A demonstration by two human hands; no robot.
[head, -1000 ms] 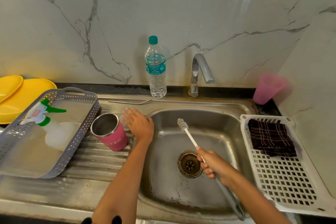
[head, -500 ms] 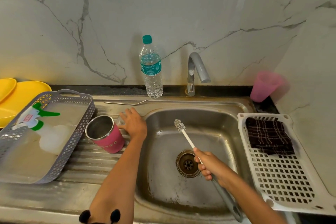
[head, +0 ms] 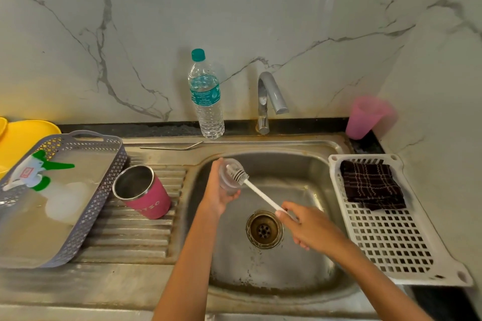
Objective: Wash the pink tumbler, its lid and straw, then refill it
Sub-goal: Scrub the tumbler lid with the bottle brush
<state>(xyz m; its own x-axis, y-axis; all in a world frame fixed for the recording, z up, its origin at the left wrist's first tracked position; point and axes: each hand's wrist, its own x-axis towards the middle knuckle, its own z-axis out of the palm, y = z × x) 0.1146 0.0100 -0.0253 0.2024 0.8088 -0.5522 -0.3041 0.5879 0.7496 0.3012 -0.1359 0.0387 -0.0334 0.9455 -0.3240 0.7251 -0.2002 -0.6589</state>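
Observation:
The pink tumbler (head: 146, 194) stands tilted on the ribbed drainboard, its steel mouth open and facing up-left. My left hand (head: 217, 190) holds the clear lid (head: 229, 172) over the sink basin (head: 307, 177). My right hand (head: 307, 227) grips a white brush (head: 258, 191) by its handle, and the bristle head rests against the lid. The metal straw (head: 170, 147) lies on the sink's back ledge, behind the tumbler. A water bottle (head: 207, 96) with a teal cap stands upright by the wall.
The tap (head: 268, 98) stands behind the basin, with no water running. A grey basket (head: 104, 182) with a spray bottle (head: 34, 169) lies at the left, beside yellow plates (head: 23, 138). A white tray (head: 386, 247) holding a dark cloth (head: 370, 184) sits at the right. A pink cup (head: 363, 116) stands in the corner.
My left hand has picked the clear lid up from beside the tumbler and carried it over the basin. My right hand has brought the brush head onto the lid.

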